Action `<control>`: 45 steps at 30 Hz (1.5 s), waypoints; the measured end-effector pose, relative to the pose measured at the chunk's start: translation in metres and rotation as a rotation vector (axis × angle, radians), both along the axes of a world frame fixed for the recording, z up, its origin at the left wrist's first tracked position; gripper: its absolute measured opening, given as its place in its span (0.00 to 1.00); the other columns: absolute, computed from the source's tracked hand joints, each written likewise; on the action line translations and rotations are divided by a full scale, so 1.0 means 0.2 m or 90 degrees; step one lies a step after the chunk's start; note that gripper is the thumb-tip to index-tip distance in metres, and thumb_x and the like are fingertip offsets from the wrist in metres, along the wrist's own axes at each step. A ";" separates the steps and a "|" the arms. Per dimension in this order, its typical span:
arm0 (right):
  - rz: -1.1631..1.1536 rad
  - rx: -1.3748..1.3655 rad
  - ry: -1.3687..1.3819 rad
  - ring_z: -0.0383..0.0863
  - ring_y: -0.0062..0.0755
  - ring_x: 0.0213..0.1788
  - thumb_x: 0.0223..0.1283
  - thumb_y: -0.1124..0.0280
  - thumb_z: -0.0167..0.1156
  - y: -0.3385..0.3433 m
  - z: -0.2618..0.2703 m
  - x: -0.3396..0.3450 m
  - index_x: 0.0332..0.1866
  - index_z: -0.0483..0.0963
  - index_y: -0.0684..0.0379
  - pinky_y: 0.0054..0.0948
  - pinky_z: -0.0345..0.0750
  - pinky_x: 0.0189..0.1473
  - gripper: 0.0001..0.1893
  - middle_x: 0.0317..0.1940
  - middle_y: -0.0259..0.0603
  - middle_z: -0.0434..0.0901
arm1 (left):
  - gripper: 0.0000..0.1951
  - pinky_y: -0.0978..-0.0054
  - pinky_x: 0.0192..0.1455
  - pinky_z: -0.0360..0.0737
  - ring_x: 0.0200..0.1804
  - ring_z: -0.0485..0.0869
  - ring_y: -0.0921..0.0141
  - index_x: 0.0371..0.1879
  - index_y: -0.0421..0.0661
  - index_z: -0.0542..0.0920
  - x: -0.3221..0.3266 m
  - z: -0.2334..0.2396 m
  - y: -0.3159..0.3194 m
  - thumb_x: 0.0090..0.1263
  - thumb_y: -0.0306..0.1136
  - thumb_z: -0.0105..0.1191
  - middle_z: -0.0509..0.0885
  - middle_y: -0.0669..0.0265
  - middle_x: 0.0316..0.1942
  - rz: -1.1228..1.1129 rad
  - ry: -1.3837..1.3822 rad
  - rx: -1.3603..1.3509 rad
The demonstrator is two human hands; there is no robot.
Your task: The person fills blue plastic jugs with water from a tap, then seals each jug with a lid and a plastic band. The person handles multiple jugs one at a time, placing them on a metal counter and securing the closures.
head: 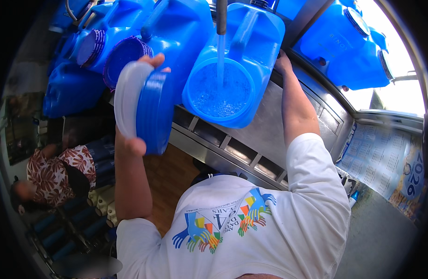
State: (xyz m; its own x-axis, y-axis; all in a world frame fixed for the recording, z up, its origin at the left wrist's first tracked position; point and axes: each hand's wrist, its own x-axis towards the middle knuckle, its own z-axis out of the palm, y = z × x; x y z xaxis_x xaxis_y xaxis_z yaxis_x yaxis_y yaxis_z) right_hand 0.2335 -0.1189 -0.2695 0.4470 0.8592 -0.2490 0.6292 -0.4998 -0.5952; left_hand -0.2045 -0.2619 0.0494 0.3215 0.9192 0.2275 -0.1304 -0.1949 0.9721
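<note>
A blue plastic water container [259, 45] lies under a metal spout [221, 17], its wide round mouth facing up. Water [221, 62] streams from the spout into it and bubbles inside. My left hand [140, 143] grips a round blue screw cap [156, 111] together with a translucent white disc-shaped lid [130, 99], left of the container's mouth; both are slightly blurred. My right hand [283, 62] is at the container's right side, near its upper edge; its fingers are partly hidden, so its grip cannot be told.
More blue containers [186, 31] with purple-rimmed caps stand close at the left. Others [343, 45] sit beyond a metal frame at the right. A steel counter [266, 122] with slots lies below. Another person [60, 167] is at the far left. A wall calendar [378, 157] hangs at the right.
</note>
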 end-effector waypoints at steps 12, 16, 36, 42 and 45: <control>0.005 0.004 0.000 0.65 0.47 0.77 0.61 0.58 0.62 0.02 -0.07 0.03 0.78 0.60 0.56 0.41 0.64 0.76 0.40 0.76 0.51 0.64 | 0.67 0.50 0.74 0.65 0.73 0.68 0.48 0.75 0.47 0.60 -0.03 -0.35 -0.39 0.33 0.65 0.80 0.64 0.46 0.74 -0.131 0.472 0.339; 0.014 -0.007 0.000 0.65 0.46 0.77 0.61 0.57 0.63 0.04 -0.08 0.03 0.78 0.60 0.56 0.41 0.64 0.76 0.40 0.76 0.50 0.64 | 0.60 0.46 0.74 0.64 0.73 0.67 0.49 0.71 0.52 0.64 0.09 -0.38 -0.46 0.32 0.54 0.81 0.65 0.55 0.76 -0.196 0.502 0.396; 0.017 -0.004 0.011 0.64 0.48 0.77 0.62 0.56 0.62 0.03 -0.07 0.03 0.79 0.58 0.58 0.40 0.64 0.76 0.41 0.76 0.52 0.63 | 0.63 0.46 0.73 0.66 0.73 0.67 0.52 0.74 0.54 0.61 0.21 -0.35 -0.47 0.30 0.52 0.82 0.61 0.62 0.78 -0.216 0.512 0.397; 0.014 -0.019 0.024 0.64 0.48 0.77 0.61 0.55 0.64 0.02 -0.04 0.02 0.78 0.58 0.60 0.39 0.64 0.76 0.42 0.76 0.53 0.64 | 0.63 0.46 0.73 0.67 0.72 0.67 0.52 0.73 0.53 0.61 0.22 -0.31 -0.47 0.30 0.52 0.82 0.62 0.61 0.78 -0.193 0.498 0.409; 0.007 0.001 0.009 0.66 0.48 0.76 0.60 0.55 0.64 0.02 -0.02 0.01 0.77 0.60 0.61 0.39 0.65 0.76 0.42 0.75 0.54 0.65 | 0.62 0.47 0.72 0.67 0.72 0.68 0.53 0.73 0.53 0.62 0.24 -0.27 -0.48 0.31 0.52 0.82 0.63 0.59 0.77 -0.189 0.478 0.401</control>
State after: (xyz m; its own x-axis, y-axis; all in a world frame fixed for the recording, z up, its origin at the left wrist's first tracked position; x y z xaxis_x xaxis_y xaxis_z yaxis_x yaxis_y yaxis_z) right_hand 0.2346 -0.1158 -0.2741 0.4337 0.8644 -0.2546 0.6260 -0.4922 -0.6049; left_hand -0.1562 -0.3576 -0.0038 0.7754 0.5623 0.2873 0.3435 -0.7574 0.5553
